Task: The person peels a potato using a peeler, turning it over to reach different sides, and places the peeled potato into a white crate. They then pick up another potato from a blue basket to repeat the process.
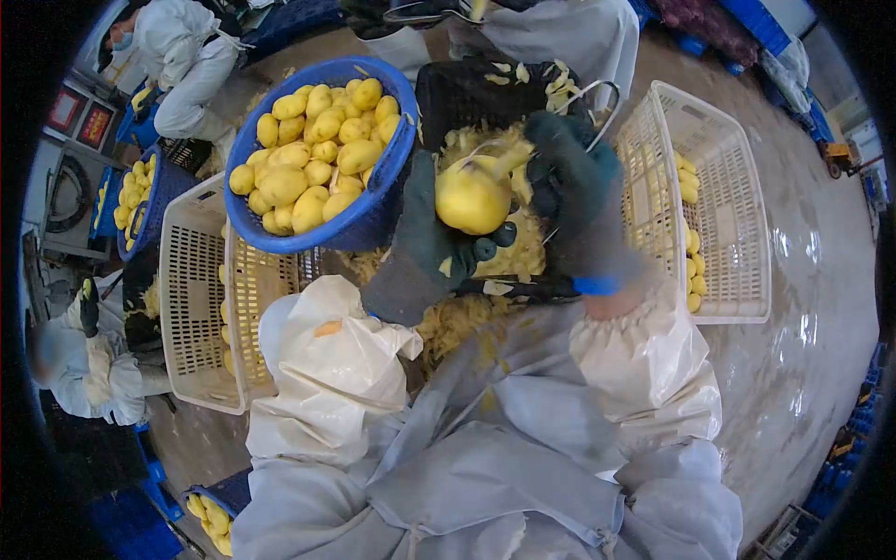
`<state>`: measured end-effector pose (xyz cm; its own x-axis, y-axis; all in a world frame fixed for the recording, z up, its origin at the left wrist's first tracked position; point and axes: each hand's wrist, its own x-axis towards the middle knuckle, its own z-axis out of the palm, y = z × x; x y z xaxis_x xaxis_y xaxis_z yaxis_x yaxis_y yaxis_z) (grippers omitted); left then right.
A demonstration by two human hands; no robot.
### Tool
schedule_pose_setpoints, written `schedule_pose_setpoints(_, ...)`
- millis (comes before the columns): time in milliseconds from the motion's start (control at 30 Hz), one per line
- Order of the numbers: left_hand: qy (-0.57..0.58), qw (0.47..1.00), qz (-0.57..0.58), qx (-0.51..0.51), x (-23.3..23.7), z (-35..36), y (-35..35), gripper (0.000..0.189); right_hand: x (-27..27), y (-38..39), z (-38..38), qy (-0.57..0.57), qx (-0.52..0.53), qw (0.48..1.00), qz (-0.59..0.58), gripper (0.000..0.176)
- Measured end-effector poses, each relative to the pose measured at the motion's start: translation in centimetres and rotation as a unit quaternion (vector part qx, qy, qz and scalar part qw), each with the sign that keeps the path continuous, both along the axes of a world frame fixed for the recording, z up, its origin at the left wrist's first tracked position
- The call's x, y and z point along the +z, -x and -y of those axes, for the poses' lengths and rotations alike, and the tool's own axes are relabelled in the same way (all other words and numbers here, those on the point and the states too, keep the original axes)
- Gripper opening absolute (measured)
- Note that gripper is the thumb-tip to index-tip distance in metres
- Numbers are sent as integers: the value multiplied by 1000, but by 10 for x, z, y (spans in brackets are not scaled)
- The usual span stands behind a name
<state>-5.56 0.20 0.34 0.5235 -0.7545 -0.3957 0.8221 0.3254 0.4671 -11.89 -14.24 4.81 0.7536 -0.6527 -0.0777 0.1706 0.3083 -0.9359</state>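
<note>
My left hand (431, 238), in a dark green glove, is closed round a peeled-looking yellow potato (471, 198). Close beside it on the right, my right hand (571, 177), gloved alike and partly blurred, grips a peeler (611, 114); its thin metal loop sticks out above the fist, while its blade is hidden. A pale strip of peel (511, 161) lies between the potato and my right fingers. Under both hands stands a black crate (451, 89) with heaps of peel (509, 250) in it.
A blue basket (407, 140) full of yellow potatoes stands left of the crate, above white crates (193, 280). Another white crate (747, 215) with potatoes is on the right. Co-workers (187, 56) sit at the left, and someone's grey apron (579, 47) is opposite. The floor (793, 280) looks wet.
</note>
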Motion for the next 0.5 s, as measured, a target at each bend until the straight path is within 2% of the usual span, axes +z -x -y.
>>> schedule_pose_setpoints(67, 68, 997, -18, -13, -2, -1, 2, 64, 2, 8, -15, 72, 67, 995, -11, 18)
schedule_pose_setpoints(133, 101, 994, -24, -18, -1, -2, 3, 61, -5, 5, -13, 42, 74, 996, -14, 15)
schedule_pose_setpoints(200, 62, 998, 12, -18, 3, -4, 10, 54, -29, -4, 8, 204, 15, 979, 5, 16)
schedule_pose_setpoints(233, 44, 998, 29, -19, 6, -3, 12, 51, -30, -12, 26, 225, -46, 973, 18, 19)
schedule_pose_setpoints(267, 44, 998, 29, -23, 9, -4, 10, 51, -32, -14, 41, 225, -50, 973, 17, 19)
schedule_pose_setpoints(333, 160, 982, -10, -105, 15, -9, 0, 51, -28, -19, 53, 28, -123, 990, 59, 19)
schedule_pose_setpoints(367, 110, 991, -1, -69, 14, -10, -2, 52, -30, -15, 52, 7, -94, 995, 38, 20)
schedule_pose_setpoints(400, 114, 991, -2, -64, 14, -8, -1, 52, -22, -9, 39, 10, -90, 995, 37, 20)
schedule_pose_setpoints(467, -34, 999, 23, 17, 12, -2, 4, 52, -3, 1, 2, 79, 6, 997, -13, 23)
schedule_pose_setpoints(500, -36, 999, 20, 18, 10, -2, 7, 52, -2, 4, -10, 77, 7, 997, -16, 23)
